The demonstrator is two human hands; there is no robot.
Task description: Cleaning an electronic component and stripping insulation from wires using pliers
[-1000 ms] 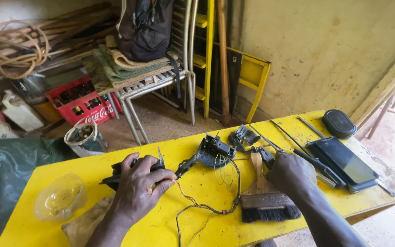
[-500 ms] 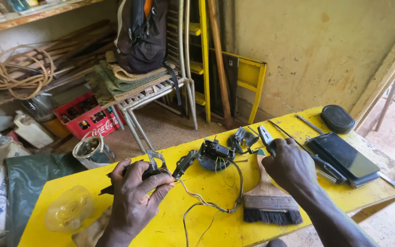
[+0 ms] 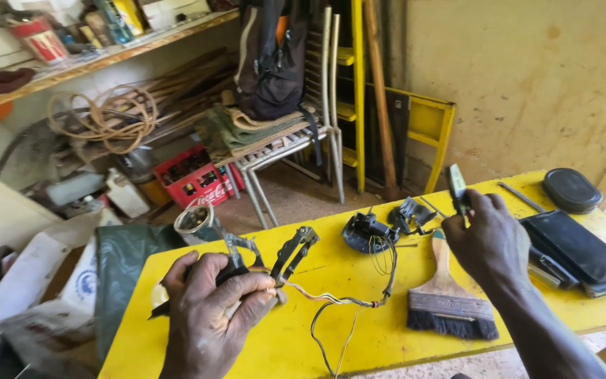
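Now, in the head view, the left hand [image 3: 212, 312] is clenched around a black wired part [image 3: 285, 256] lifted just above the yellow table [image 3: 331, 337] — its thin wires [image 3: 345, 302] trail to a black housing [image 3: 367, 231]. The right hand [image 3: 492, 242] grasps a small green-handled tool [image 3: 457, 186], raised over the paintbrush [image 3: 447, 302] — a dark flat case [image 3: 583, 249] lies just beside

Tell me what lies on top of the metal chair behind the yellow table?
On the metal chair lie folded green and tan cloths, and a dark backpack stands on them against the chair's back. The cloths cover most of the seat, so anything beneath them cannot be seen.
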